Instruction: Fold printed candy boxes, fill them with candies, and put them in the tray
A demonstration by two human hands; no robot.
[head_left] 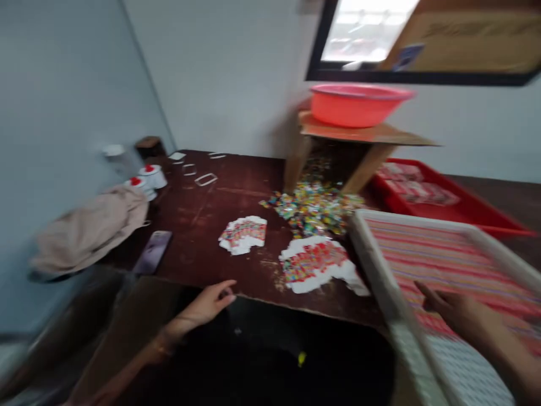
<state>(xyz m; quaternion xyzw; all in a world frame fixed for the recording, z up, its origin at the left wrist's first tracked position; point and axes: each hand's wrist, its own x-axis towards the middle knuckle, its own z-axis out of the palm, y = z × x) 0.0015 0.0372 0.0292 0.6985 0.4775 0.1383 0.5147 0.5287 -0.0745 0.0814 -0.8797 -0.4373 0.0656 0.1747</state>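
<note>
My left hand (213, 301) hovers at the front edge of the brown table, its fingers loosely bent and apart, with nothing visible in it. Over the pale-framed tray (372, 254) is my right hand (452, 310), index finger stretched out; the image is blurred, and I see nothing held. Inside that tray lie rows of red striped strips or packets (431, 248), with a white perforated bottom showing at the near end. Two fanned stacks of printed white-and-red cards or packets, a smaller one (244, 232) and a larger one (316, 262), rest on the table.
Small colourful wrapped pieces (315, 208) are heaped beneath a cardboard-topped stand (380, 134) carrying a pink basin (355, 107). Behind the pale tray sits a red tray (473, 211) with packets. A phone (153, 252), beige cloth (93, 228) and white rings (205, 179) are leftward.
</note>
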